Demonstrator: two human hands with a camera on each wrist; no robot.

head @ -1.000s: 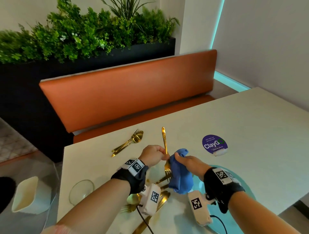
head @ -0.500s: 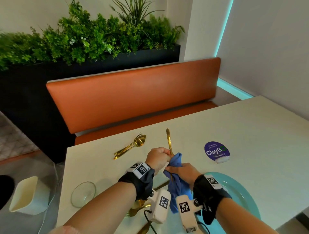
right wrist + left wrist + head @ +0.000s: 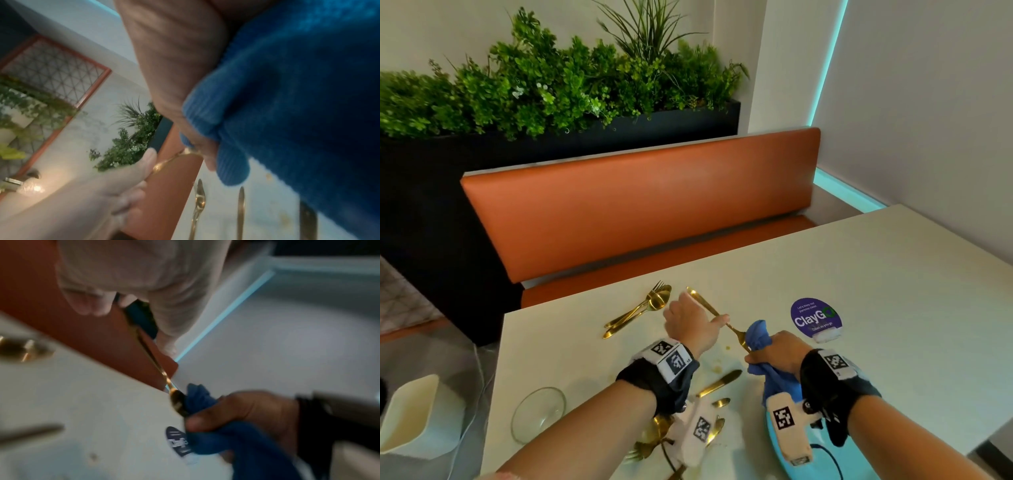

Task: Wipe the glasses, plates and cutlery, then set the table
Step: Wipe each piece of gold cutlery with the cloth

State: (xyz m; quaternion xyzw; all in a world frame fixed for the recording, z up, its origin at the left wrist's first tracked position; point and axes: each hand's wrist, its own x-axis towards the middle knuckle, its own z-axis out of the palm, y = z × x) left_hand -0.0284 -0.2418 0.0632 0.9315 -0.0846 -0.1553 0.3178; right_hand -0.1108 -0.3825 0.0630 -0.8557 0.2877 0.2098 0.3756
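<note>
The gold fork (image 3: pixel 717 317) is held above the table (image 3: pixel 893 274) by its handle in the left hand (image 3: pixel 690 323), its tines pinched inside the blue cloth (image 3: pixel 758 339) by the right hand (image 3: pixel 779 353) (thin, stiff, probably slippery metal, best gripped mid-handle).
</note>
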